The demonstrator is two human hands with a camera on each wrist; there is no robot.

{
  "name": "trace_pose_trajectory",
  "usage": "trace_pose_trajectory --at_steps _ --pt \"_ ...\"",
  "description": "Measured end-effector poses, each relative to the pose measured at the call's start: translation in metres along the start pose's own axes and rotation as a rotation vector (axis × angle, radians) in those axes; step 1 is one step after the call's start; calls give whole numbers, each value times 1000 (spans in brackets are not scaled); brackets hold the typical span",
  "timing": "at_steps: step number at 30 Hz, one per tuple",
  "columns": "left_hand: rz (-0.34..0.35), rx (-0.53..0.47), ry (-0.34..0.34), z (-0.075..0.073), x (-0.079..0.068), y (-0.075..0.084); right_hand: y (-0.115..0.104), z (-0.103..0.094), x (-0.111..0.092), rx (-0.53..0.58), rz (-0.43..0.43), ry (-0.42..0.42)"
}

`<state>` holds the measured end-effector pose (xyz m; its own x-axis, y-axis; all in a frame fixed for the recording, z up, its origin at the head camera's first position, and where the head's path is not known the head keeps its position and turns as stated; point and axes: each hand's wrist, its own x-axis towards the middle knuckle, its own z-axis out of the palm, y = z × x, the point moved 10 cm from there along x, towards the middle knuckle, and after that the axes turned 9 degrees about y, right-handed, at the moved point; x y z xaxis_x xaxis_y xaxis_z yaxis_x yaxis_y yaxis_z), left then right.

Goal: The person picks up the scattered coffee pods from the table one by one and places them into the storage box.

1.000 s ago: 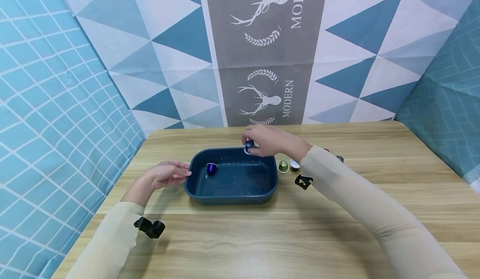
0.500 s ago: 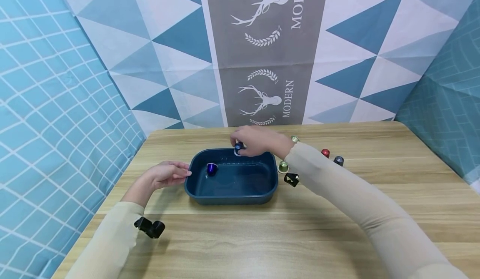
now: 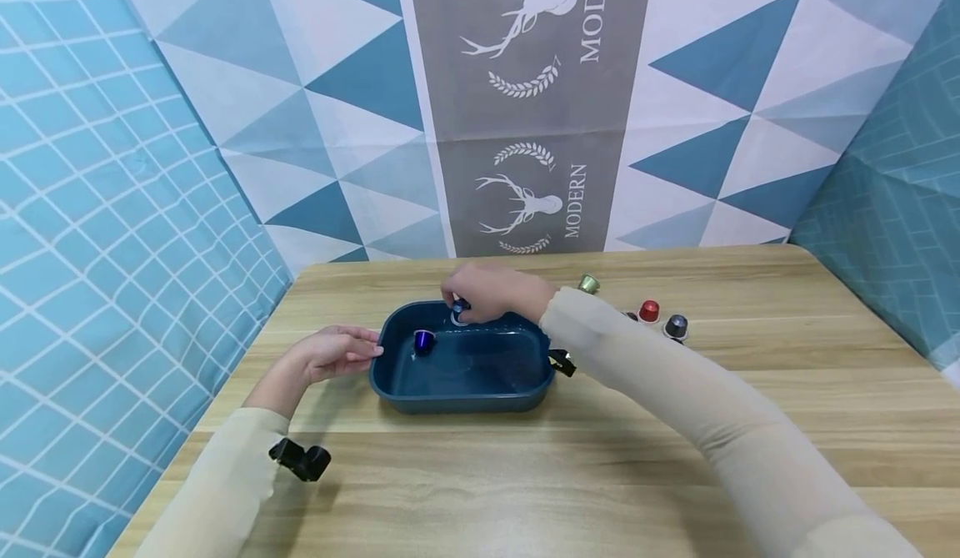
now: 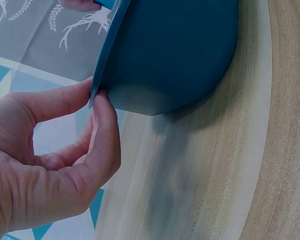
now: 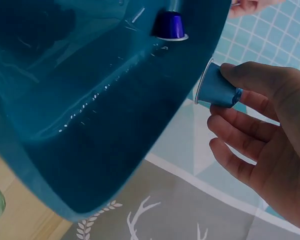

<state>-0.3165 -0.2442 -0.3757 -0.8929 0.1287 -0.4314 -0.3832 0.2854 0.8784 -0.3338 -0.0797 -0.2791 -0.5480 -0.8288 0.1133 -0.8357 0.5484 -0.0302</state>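
Note:
A dark blue oblong basin (image 3: 463,404) stands on the wooden table. Its left rim is pinched between the thumb and fingers of my left hand (image 3: 333,354), which the left wrist view shows close up. My right hand (image 3: 491,291) holds a blue coffee capsule (image 5: 217,85) by thumb and fingers, over the basin's far side in the head view. The capsule's pale rim faces the basin in the right wrist view. Inside the basin, toward its left end, lies a shiny purple-blue coffee capsule (image 3: 424,341).
Right of the basin are a green capsule (image 3: 588,284), a red capsule (image 3: 649,311) and a dark grey capsule (image 3: 677,326). Others there are partly hidden by the right sleeve (image 3: 660,374). A patterned cloth wall (image 3: 360,124) rises behind the table.
My right hand has moved left along the basin's far side with the blue capsule, uncovering the green, red and grey capsules. The left hand stays on the rim.

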Motion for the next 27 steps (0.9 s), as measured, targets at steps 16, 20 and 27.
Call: trace_pose_trajectory --at_steps 16,20,27 --pt "2 -7 2 -1 0 0 -10 28 22 -17 8 -83" --pt "-7 -20 7 -2 -1 -1 -16 34 26 -34 3 -101" --pt "-7 -10 12 -4 0 -2 -23 41 32 -45 -5 -120"
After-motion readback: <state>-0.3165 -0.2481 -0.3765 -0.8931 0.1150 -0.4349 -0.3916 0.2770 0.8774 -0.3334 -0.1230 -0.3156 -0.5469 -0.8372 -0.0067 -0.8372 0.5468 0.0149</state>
